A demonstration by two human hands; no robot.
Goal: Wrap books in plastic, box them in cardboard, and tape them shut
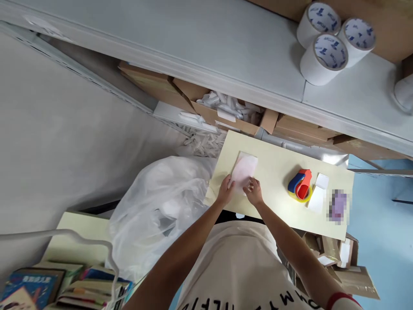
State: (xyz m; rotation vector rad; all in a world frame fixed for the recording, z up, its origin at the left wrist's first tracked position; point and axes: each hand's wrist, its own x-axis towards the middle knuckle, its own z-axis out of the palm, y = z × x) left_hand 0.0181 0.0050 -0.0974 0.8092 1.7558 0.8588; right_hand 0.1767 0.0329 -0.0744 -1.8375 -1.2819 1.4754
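With our left hand, we are clamping the packet, probably to steady it; whether our right hand is pinching, we cannot tell.

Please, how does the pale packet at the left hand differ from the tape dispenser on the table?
The packet is flat and pinkish white; the tape dispenser is bulky, in red, blue and yellow. The left hand holds the packet, while no hand touches the tape dispenser. The packet is nearer the left end of the table, the tape dispenser farther right. Both share that table.
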